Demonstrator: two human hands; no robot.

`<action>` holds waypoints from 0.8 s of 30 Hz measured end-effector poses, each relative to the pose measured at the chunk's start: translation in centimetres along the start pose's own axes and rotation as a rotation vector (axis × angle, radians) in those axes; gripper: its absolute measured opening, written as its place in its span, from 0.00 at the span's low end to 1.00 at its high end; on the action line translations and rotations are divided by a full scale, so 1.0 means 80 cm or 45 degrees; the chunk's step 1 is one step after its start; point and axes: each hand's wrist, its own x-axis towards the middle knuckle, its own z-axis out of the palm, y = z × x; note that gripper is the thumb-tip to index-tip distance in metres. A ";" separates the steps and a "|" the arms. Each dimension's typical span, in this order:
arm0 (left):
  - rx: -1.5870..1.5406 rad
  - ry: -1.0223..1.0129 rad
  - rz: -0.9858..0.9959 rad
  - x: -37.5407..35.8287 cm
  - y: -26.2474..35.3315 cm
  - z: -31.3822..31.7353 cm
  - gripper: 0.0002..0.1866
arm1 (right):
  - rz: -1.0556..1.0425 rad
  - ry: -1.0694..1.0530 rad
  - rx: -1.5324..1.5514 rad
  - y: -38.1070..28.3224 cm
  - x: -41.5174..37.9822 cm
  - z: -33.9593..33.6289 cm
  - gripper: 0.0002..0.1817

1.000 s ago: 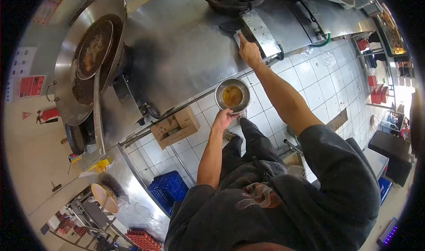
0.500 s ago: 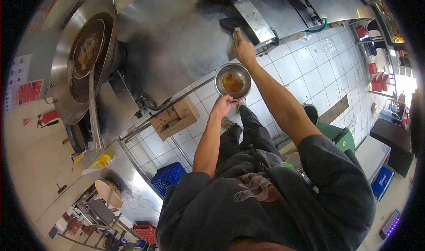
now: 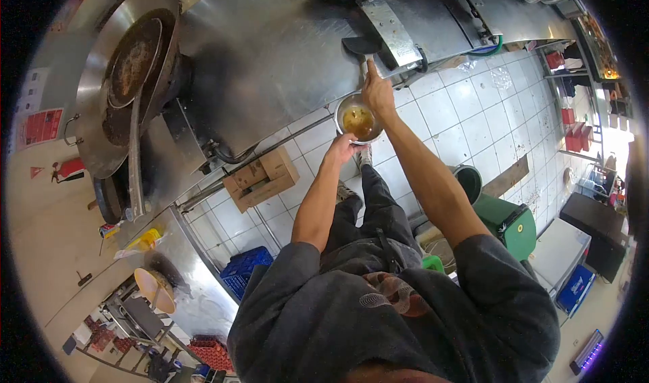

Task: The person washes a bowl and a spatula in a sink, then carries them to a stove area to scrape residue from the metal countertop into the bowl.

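My left hand (image 3: 340,150) grips the near rim of a steel bowl (image 3: 358,118) that holds a brownish-yellow liquid. I hold the bowl in the air beside the edge of the steel counter (image 3: 270,52). My right hand (image 3: 378,90) is closed around the handle of a dark spatula (image 3: 362,46), whose blade rests on the counter just beyond the bowl. A grey metal plate (image 3: 389,30) lies right of the blade.
A big wok (image 3: 125,79) with dark residue sits at the left end of the counter. A cardboard box (image 3: 262,178) rests on a rail below. On the tiled floor are a blue crate (image 3: 240,273), a green bin (image 3: 512,222) and a round bucket (image 3: 466,179).
The bowl has risen closer to the counter edge and my right hand. My right hand has slid slightly nearer along the spatula handle. The view has shifted, showing the green bin.
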 end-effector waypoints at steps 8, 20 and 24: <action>-0.073 -0.042 0.047 0.037 0.011 0.020 0.12 | -0.066 0.036 0.148 0.006 -0.060 -0.003 0.26; 0.002 -0.162 0.098 -0.009 0.024 0.057 0.12 | 0.108 -0.087 0.272 0.013 -0.181 -0.056 0.27; 0.008 -0.213 0.080 -0.005 0.014 0.042 0.15 | 0.190 -0.107 0.349 0.025 -0.196 -0.072 0.24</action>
